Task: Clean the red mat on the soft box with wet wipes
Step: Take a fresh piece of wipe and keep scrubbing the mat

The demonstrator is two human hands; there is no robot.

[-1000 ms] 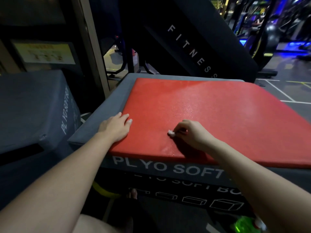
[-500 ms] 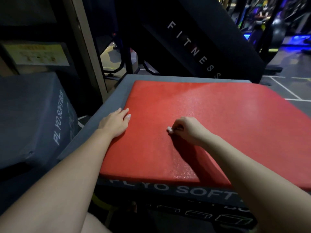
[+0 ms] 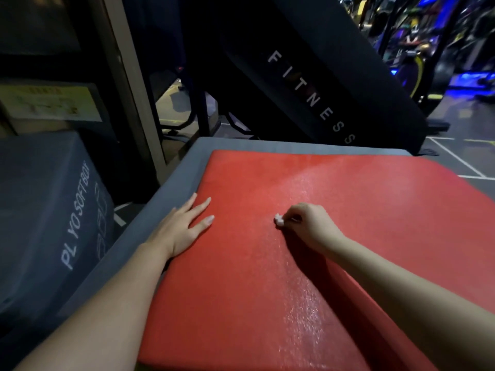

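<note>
At the left stands a grey padded box (image 3: 40,210), its side printed PLYO SOFT BOX in white (the letters run up the face), and above it is a yellow label (image 3: 51,103) too blurred to read. A beige post (image 3: 134,103) rises just beside that box, and a black slanted panel (image 3: 334,76) marked FITNESS leans behind. At far right, gym machines (image 3: 412,65) sit in blue light over a dark floor (image 3: 471,153) with white lines.
</note>
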